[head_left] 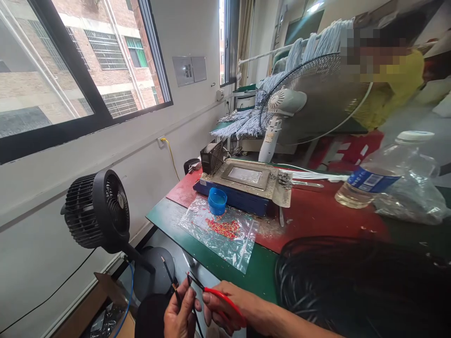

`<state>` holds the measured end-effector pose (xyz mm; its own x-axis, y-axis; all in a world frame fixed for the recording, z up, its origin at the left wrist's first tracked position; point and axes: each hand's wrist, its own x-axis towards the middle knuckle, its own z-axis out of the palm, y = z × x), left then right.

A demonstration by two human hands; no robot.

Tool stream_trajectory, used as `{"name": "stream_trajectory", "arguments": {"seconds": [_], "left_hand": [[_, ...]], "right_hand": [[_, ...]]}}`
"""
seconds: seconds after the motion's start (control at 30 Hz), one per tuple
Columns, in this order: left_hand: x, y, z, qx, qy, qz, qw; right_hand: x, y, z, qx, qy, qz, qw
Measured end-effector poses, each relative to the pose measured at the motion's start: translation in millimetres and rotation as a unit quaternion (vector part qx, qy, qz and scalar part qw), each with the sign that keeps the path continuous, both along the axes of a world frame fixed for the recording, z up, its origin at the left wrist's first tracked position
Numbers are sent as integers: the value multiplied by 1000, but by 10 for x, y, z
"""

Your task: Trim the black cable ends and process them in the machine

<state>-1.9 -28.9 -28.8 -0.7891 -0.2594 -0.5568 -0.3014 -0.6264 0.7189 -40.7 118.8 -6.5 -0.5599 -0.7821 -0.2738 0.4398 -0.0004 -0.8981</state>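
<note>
Fingers of the left hand (180,315) pinch a thin black cable (172,280), while the right hand (230,311) is clamped on red-handled cutters (221,298) beside it, low and near. Beyond lies the green table (197,246) with a bag of red beads (222,233); a black fan (97,211) stands left.

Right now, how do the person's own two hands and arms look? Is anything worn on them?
Both hands are bare: no gloves on the left hand or the right hand. I see no rings or watch in this view. The right forearm is bare too, with no sleeve visible. The left wrist is cut off by the picture's lower edge, so a sleeve there cannot be judged.
</note>
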Motion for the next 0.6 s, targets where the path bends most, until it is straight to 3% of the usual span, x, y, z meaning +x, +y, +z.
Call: {"name": "stream_trajectory", "arguments": {"seconds": [0.13, 0.3, 0.37, 0.5, 0.6], "left_hand": [[-16, 30, 17, 9, 20, -4, 1000], [-14, 22, -52, -129, 16, 18, 991], [3, 33, -96, -160, 15, 20, 987], [31, 93, -140, -82, 17, 3, 996], [12, 102, -78, -21, -14, 30, 999]], "right_hand": [[-1, 3, -6, 4, -9, -3, 1000], [5, -7, -34, -18, 2, 0, 1000], [-31, -3, -41, -19, 6, -33, 999], [-160, 50, -4, -35, 18, -187, 982], [-180, 77, 36, 24, 106, -200, 974]]}}
